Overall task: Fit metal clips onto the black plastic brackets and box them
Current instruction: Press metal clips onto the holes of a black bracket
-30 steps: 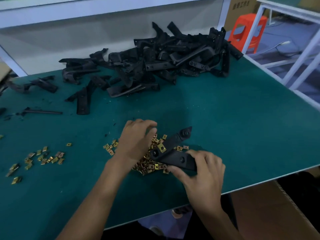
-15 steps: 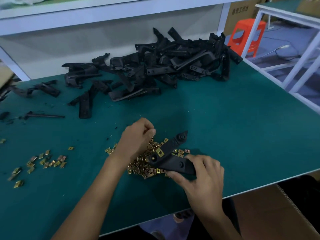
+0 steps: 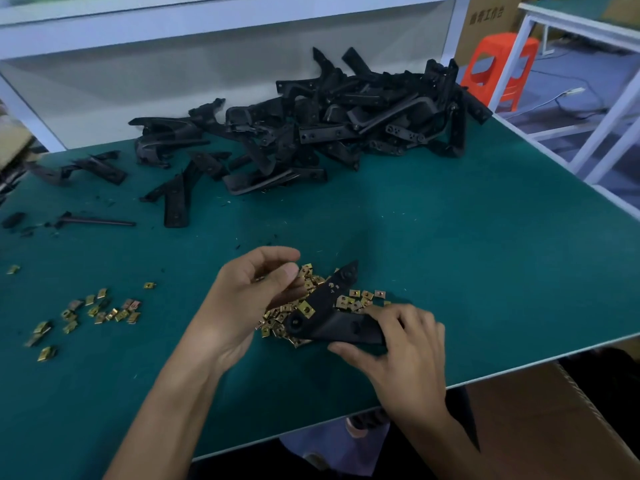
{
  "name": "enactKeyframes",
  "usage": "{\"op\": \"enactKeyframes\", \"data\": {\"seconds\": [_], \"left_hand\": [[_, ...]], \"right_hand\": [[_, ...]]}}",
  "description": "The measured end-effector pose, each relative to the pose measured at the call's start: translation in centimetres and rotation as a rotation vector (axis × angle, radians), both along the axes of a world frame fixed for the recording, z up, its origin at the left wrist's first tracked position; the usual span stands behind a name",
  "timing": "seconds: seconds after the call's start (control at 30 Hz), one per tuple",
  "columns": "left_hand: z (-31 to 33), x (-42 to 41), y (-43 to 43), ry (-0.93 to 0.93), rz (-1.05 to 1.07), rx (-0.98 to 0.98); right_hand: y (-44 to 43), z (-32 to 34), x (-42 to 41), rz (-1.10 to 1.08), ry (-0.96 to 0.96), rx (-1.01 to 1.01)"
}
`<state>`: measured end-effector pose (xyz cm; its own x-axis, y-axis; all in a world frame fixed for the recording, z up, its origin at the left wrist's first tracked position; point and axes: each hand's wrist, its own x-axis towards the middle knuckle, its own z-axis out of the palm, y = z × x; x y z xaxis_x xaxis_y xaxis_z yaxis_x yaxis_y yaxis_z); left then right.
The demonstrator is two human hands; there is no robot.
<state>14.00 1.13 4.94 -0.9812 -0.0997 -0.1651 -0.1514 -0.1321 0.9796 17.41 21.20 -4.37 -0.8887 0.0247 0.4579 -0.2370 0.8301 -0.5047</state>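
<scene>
My right hand (image 3: 408, 344) grips the near end of a black plastic bracket (image 3: 334, 325) that lies slanted over a pile of gold metal clips (image 3: 351, 301) on the green table (image 3: 467, 254). One gold clip (image 3: 307, 309) sits on the bracket's middle. My left hand (image 3: 254, 296) hovers at the pile's left edge, palm turned sideways and fingers curled. Its thumb and fingertips pinch together at a small clip (image 3: 305, 271). A big heap of black brackets (image 3: 346, 126) fills the back of the table.
A smaller scatter of clips (image 3: 104, 310) lies at the left. Loose brackets (image 3: 176, 199) and a thin black rod (image 3: 100, 221) lie left of the heap. A cardboard box (image 3: 554, 427) stands below the table's near right edge. An orange stool (image 3: 498, 64) stands beyond the far corner.
My left hand has turned from palm-down on the clip pile to palm-sideways, raised a little with thumb and fingers closed. The bracket in my right hand has barely shifted.
</scene>
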Motion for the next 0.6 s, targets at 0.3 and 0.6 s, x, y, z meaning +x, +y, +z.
{"op": "enactKeyframes", "data": {"seconds": [0.3,0.6], "left_hand": [[-0.4,0.5,0.0,-0.034,-0.073,-0.072],[-0.6,0.3,0.3,0.05,-0.011,-0.13]], "right_hand": [[0.0,-0.1,0.0,0.013,-0.009,0.018],[0.0,-0.2,-0.1,0.017,0.01,0.021]]}}
